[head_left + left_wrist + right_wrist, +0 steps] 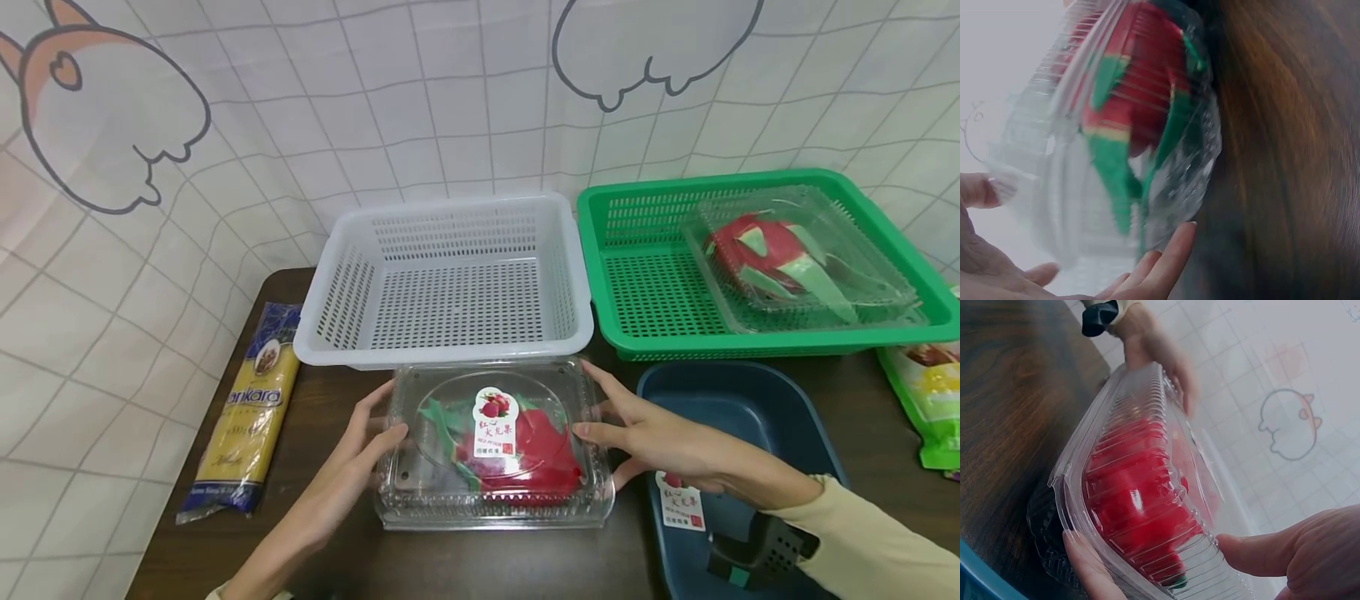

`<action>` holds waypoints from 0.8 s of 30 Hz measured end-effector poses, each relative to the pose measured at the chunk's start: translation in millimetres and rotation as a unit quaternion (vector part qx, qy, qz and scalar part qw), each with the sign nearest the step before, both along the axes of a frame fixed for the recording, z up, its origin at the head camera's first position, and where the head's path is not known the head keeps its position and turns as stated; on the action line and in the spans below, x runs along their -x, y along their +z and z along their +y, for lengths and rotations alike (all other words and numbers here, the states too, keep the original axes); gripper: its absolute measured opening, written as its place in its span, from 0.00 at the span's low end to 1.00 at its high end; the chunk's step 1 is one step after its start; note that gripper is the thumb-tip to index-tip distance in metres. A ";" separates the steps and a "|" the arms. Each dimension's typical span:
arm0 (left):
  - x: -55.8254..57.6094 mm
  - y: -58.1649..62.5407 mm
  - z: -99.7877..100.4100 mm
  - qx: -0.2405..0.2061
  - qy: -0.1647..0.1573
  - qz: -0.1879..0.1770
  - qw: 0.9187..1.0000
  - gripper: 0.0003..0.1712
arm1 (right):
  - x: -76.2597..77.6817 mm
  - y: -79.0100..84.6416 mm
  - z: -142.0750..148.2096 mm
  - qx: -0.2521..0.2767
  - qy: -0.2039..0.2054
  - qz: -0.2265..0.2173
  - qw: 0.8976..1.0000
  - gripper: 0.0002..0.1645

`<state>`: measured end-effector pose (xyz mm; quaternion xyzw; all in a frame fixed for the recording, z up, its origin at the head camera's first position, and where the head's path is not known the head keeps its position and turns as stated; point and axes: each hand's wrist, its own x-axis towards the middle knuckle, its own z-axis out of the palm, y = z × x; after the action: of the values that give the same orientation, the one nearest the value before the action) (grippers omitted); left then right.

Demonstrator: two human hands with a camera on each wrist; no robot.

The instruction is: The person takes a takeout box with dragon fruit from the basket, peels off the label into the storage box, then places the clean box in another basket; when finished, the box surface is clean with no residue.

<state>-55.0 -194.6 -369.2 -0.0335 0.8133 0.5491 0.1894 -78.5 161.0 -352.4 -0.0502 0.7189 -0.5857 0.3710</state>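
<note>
A clear plastic clamshell box (495, 510) stands in the middle of the dark table, its lid lying over the base. Inside lies a red dragon fruit (542, 454) with green leaf tips, and a white fruit label (495, 437) sits on the lid. My left hand (358, 446) holds the box's left side, thumb at the lid's edge, fingertips (1175, 247) lower at the base. From the right, my right hand (652, 435) grips the opposite side, its thumb (1254, 553) against the lid and fingers (1088, 565) at the rim.
Behind the box is a white basket (450, 353). A green basket (637, 292) at back right holds another clear box (870, 292) with a dragon fruit. A blue tub (802, 417) with a label (681, 502) stands right; a yellow pasta packet (251, 400) lies left, a green packet (933, 417) far right.
</note>
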 end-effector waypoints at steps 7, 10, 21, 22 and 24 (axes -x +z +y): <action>-6.0 9.1 -6.6 0.155 -0.021 0.239 0.958 0.37 | 0.9 -0.3 1.1 0.008 0.007 0.004 1.000 0.58; -1.9 6.6 -6.5 0.210 -0.046 0.379 0.900 0.35 | 1.0 -1.0 0.1 0.009 0.008 0.005 1.000 0.58; 15.1 0.8 9.1 0.252 -0.272 0.512 0.775 0.35 | 2.6 1.3 0.8 -0.016 0.007 0.035 0.999 0.57; 15.7 0.2 9.4 0.255 -0.277 0.512 0.772 0.36 | 2.5 1.8 0.7 -0.023 0.008 0.038 0.999 0.58; 16.5 -1.2 9.6 0.263 -0.284 0.510 0.768 0.36 | 2.0 2.8 1.2 -0.036 0.013 0.045 0.998 0.58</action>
<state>-71.5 -185.0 -370.4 0.4355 0.8753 0.1711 -0.1223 -80.5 162.2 -349.6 -0.0724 0.7548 -0.5518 0.3473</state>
